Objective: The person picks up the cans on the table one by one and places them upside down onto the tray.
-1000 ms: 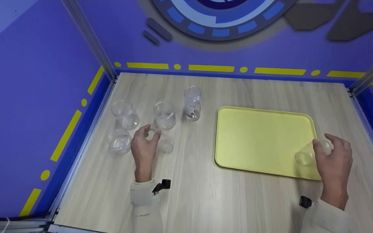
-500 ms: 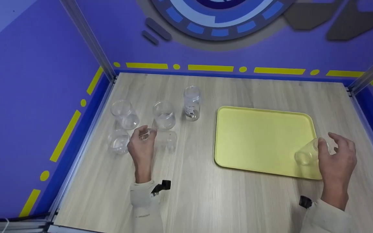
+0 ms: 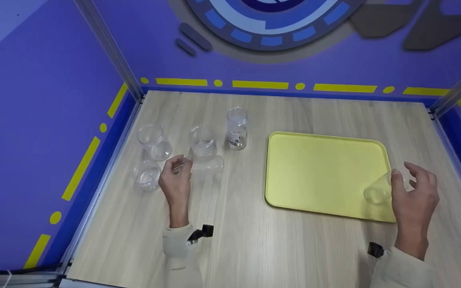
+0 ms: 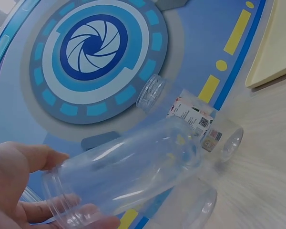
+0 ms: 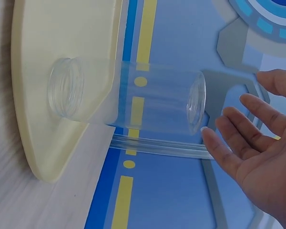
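My left hand (image 3: 176, 182) grips a clear plastic jar (image 3: 210, 165) by its threaded neck, over the left part of the table. The jar lies nearly sideways, its base pointing right; the left wrist view shows fingers and thumb around the neck of this jar (image 4: 128, 162). On the right, another clear jar (image 5: 138, 95) stands neck down near the right end of the yellow tray (image 3: 318, 172). My right hand (image 3: 416, 196) is beside that jar's upturned base. In the right wrist view its fingers (image 5: 229, 152) are spread and loosely bent, with one fingertip close to the base.
Three clear jars (image 3: 156, 144), (image 3: 147, 176), (image 3: 203, 142) stand around my left hand. Behind them is a taller-looking clear jar (image 3: 237, 128) with a label. Blue walls (image 3: 270, 68) border the wooden table (image 3: 238, 240).
The jar in my left hand has swung from tilted downward to nearly sideways, its base moving right and up. My right hand's fingers have loosened from the tray jar and shifted slightly right.
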`<state>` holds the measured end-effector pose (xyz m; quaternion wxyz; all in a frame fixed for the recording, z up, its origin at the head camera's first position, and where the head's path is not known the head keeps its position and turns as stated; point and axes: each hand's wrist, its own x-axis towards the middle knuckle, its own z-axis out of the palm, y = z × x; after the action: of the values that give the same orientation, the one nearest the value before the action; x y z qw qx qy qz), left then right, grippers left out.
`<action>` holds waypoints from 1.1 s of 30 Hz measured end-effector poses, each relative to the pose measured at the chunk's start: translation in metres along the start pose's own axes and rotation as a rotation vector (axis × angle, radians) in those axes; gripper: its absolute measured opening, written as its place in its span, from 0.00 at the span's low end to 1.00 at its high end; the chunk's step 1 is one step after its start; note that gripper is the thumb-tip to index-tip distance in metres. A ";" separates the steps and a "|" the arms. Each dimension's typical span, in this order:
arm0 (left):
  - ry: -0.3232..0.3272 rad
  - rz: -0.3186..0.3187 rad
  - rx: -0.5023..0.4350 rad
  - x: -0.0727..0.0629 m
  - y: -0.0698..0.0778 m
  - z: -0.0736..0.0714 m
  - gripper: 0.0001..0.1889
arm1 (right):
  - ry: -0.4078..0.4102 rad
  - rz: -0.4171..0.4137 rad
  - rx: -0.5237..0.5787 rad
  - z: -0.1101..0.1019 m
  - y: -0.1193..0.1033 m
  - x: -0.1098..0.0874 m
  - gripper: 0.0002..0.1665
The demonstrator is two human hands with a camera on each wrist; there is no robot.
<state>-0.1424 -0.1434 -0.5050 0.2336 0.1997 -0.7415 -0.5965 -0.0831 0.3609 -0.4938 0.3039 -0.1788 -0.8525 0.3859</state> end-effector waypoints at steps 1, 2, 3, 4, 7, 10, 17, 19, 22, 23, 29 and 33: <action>0.001 -0.001 -0.021 -0.001 0.000 0.001 0.13 | 0.000 0.001 0.004 0.000 0.000 0.000 0.22; 0.001 -0.002 -0.039 -0.002 0.000 0.002 0.13 | 0.000 0.005 0.008 0.001 0.000 0.000 0.22; 0.002 -0.004 -0.059 -0.002 0.000 0.003 0.13 | -0.001 0.009 0.014 0.001 -0.001 -0.001 0.22; 0.003 -0.006 -0.070 -0.003 0.000 0.003 0.12 | -0.003 0.016 0.020 0.001 -0.001 -0.001 0.22; 0.006 -0.020 -0.101 -0.004 0.000 0.005 0.13 | -0.008 0.041 0.047 0.002 -0.002 -0.001 0.22; -0.003 -0.038 -0.140 -0.004 0.001 0.007 0.14 | -0.016 0.062 0.080 0.002 -0.003 -0.002 0.23; -0.030 -0.065 -0.228 -0.006 0.002 0.008 0.12 | -0.040 0.087 0.128 0.005 -0.005 -0.003 0.23; -0.042 -0.066 -0.247 -0.007 0.002 0.009 0.12 | -0.046 0.092 0.147 0.007 -0.006 -0.003 0.24; -0.064 -0.068 -0.272 -0.008 0.002 0.009 0.13 | -0.053 0.104 0.170 0.009 -0.009 -0.003 0.24; -0.070 -0.069 -0.278 -0.008 0.002 0.009 0.14 | -0.055 0.108 0.178 0.009 -0.009 -0.003 0.24; -0.081 -0.080 -0.279 -0.009 0.003 0.010 0.14 | -0.077 0.130 0.223 0.012 -0.012 -0.004 0.24; -0.081 -0.088 -0.269 -0.011 0.004 0.011 0.14 | -0.098 0.142 0.249 0.015 -0.013 -0.006 0.25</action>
<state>-0.1401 -0.1281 -0.5043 0.2019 0.1744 -0.6542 -0.7077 -0.0894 0.3416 -0.4939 0.2536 -0.1806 -0.7972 0.5173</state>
